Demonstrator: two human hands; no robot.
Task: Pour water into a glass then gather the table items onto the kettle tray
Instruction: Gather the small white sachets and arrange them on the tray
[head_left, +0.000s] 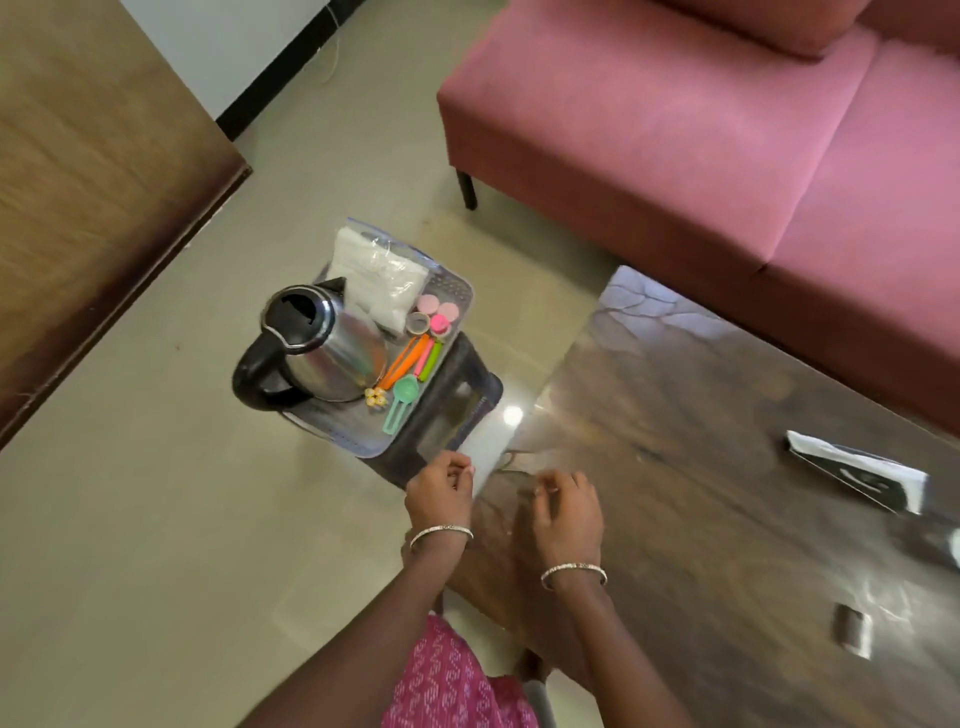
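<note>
One view only, worn on the head: wide-angle, tilted steeply down and forward. The left hand (439, 491) and right hand (566, 512) sit close, low centre; the kettle tray (457, 296) lies just beyond, the sofa (675, 130) farther, top right.

Left hand (439, 493) and right hand (566, 512) motion-blurred, whether either pinches anything unreadable. Tray (343, 434) mostly covered by kettle (322, 353) and plastic bag (374, 275). Yellow bits (375, 397) beside kettle too small to identify. Sofa (675, 130) cut by top and right edges, table (727, 467) by right edge
</note>
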